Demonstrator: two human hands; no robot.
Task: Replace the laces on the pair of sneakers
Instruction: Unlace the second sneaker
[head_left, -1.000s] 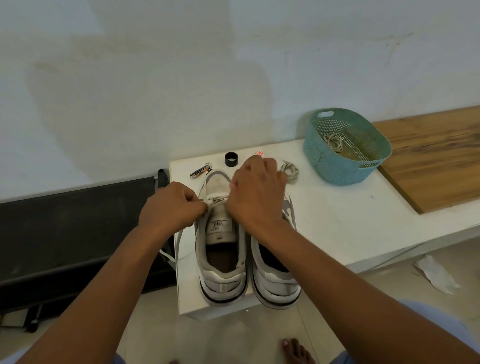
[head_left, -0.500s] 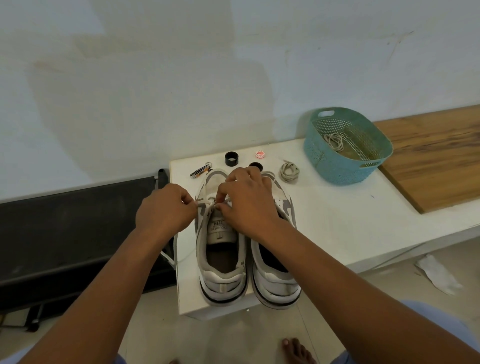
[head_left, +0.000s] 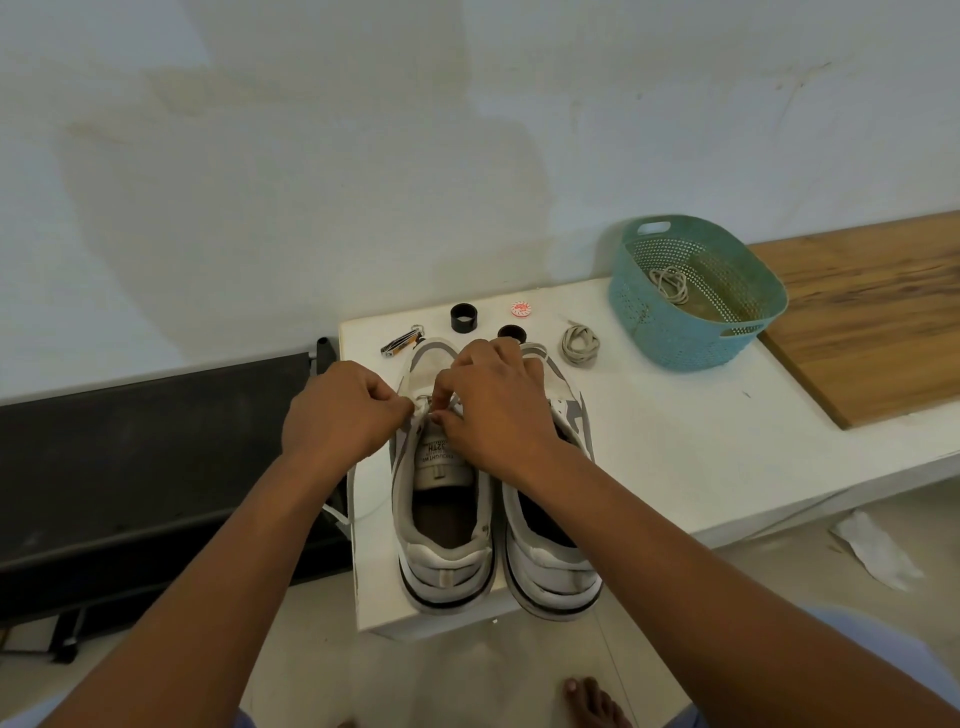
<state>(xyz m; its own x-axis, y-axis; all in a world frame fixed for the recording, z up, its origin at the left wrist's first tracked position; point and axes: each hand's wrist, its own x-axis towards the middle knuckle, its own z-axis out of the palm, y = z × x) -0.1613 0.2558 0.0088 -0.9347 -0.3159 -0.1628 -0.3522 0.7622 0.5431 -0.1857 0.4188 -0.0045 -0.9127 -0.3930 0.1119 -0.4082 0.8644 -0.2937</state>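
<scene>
Two white-and-grey sneakers stand side by side on the white table (head_left: 675, 447), heels toward me. Over the left sneaker (head_left: 441, 519), my left hand (head_left: 340, 415) pinches a white lace (head_left: 423, 408) at the lowest eyelets near the toe. My right hand (head_left: 498, 410) pinches the same lace from the other side, covering the front of the right sneaker (head_left: 550, 561). A loose end of the lace (head_left: 345, 499) hangs off the table's left edge. A coiled beige lace (head_left: 579, 344) lies behind the shoes.
A teal perforated basket (head_left: 649, 322) holding another coiled lace (head_left: 670, 283) stands at the back right, beside a wooden board (head_left: 872, 312). Nail clippers (head_left: 401, 343), two black rings (head_left: 464, 318) and a small red-white disc (head_left: 520, 309) lie behind the shoes. A black bench (head_left: 145, 457) sits left.
My right hand has drawn back from over the shoes' toes to the left sneaker's eyelets and now pinches the lace close to my left hand.
</scene>
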